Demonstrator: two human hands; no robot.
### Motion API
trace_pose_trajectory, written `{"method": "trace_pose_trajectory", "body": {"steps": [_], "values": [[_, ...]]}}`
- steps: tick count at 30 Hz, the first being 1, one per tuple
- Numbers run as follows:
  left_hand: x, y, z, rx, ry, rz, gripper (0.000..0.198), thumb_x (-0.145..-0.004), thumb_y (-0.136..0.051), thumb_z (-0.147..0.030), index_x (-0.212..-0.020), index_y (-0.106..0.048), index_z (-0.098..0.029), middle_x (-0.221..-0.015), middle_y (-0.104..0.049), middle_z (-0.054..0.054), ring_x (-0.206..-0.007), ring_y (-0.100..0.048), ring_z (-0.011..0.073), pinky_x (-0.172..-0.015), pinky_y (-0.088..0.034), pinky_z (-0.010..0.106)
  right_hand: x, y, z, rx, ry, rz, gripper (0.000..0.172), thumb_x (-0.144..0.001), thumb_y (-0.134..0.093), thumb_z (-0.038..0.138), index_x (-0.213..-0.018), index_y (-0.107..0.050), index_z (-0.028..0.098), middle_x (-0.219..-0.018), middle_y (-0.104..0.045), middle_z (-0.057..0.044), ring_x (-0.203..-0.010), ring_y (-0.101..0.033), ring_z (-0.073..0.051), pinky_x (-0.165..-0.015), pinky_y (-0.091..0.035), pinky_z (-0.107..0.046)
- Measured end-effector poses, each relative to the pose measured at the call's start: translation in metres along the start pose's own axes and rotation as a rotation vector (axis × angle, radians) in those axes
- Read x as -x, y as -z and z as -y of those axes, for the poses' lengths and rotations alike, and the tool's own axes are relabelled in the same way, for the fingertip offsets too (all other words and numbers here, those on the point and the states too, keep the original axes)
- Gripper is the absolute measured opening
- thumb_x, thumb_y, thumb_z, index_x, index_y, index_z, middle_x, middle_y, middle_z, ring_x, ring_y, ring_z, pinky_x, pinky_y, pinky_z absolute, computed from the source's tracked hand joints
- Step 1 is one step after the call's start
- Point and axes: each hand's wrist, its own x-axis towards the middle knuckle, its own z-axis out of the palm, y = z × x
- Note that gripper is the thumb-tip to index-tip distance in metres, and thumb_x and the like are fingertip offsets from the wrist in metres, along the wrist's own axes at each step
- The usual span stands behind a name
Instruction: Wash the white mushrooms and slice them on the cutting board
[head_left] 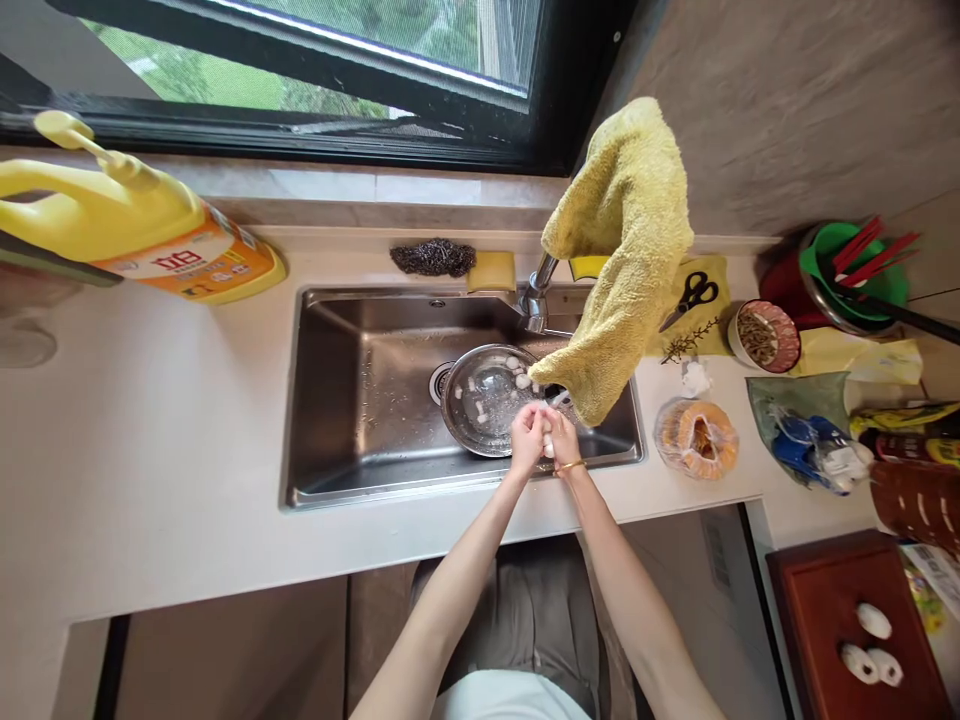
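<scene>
In the sink (330, 400), a round metal bowl (455, 425) holds water and several small white mushrooms (523, 381). My left hand (526, 440) is closed in a pinch at the bowl's near right edge, its fingertips meeting those of the other hand. Beside it, my right hand (564, 442), with a gold bangle at the wrist, is curled around white mushrooms (548, 446). Both hands appear to be on the same small pieces; the fingers hide most of what lies between them. A yellow towel (630, 240) drapes over the faucet (535, 300) just above.
Behind the sink lie a dark scrubber (433, 258) and a yellow sponge (491, 272). A detergent bottle (180, 240) stands left. To the right are scissors (691, 297), a bowl of brown pieces (757, 335), a bagged orange bundle (699, 440) and a green-rimmed container (817, 265).
</scene>
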Motion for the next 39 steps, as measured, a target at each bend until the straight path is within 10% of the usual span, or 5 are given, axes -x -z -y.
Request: {"method": "trace_pose_trajectory", "body": {"steps": [11, 16, 22, 27, 39], "values": [[-0.008, -0.002, -0.015, 0.202, 0.099, -0.063, 0.028, -0.067, -0.068, -0.03, -0.089, -0.065, -0.013, -0.079, -0.066, 0.003, -0.063, -0.059, 0.01, -0.059, -0.046, 0.02, -0.006, -0.001, 0.013, -0.097, -0.15, 0.095, 0.04, -0.063, -0.065, 0.055, -0.076, -0.056, 0.018, -0.056, -0.057, 0.003, -0.041, -0.048, -0.009, -0.034, -0.038, -0.02], [-0.008, 0.005, -0.008, 0.028, -0.071, -0.2, 0.024, -0.072, -0.065, -0.035, -0.084, -0.069, -0.014, -0.086, -0.071, 0.008, -0.079, -0.065, 0.0168, -0.077, -0.051, 0.029, -0.008, -0.017, 0.013, -0.186, -0.271, 0.039, 0.043, -0.06, -0.068, 0.057, -0.076, -0.056, 0.019, -0.052, -0.056, 0.004, -0.044, -0.052, -0.01, -0.038, -0.038, -0.019], [-0.013, 0.032, -0.017, -0.397, -0.25, -0.069, 0.029, -0.083, -0.056, -0.03, -0.106, -0.068, -0.018, -0.112, -0.067, 0.008, -0.107, -0.06, 0.0198, -0.097, -0.044, 0.033, -0.008, -0.03, 0.013, -0.105, -0.224, -0.016, 0.043, -0.057, -0.072, 0.056, -0.069, -0.055, 0.019, -0.05, -0.055, 0.005, -0.039, -0.048, -0.009, -0.035, -0.036, -0.019], [-0.011, 0.037, -0.02, -0.509, -0.147, 0.078, 0.032, -0.088, -0.048, -0.029, -0.113, -0.065, -0.018, -0.107, -0.069, 0.008, -0.09, -0.066, 0.0182, -0.082, -0.051, 0.029, -0.015, -0.031, 0.009, -0.074, -0.206, -0.041, 0.042, -0.059, -0.069, 0.058, -0.064, -0.054, 0.019, -0.046, -0.05, 0.006, -0.036, -0.042, -0.007, -0.033, -0.033, -0.019], [-0.029, 0.048, 0.004, -0.263, 0.008, -0.25, 0.028, -0.08, -0.058, -0.03, -0.1, -0.068, -0.013, -0.099, -0.07, 0.012, -0.092, -0.065, 0.0205, -0.087, -0.048, 0.034, -0.032, -0.032, -0.005, -0.175, -0.278, -0.131, 0.032, -0.064, -0.069, 0.049, -0.07, -0.056, 0.021, -0.051, -0.055, 0.005, -0.038, -0.047, -0.007, -0.032, -0.035, -0.017]]}}
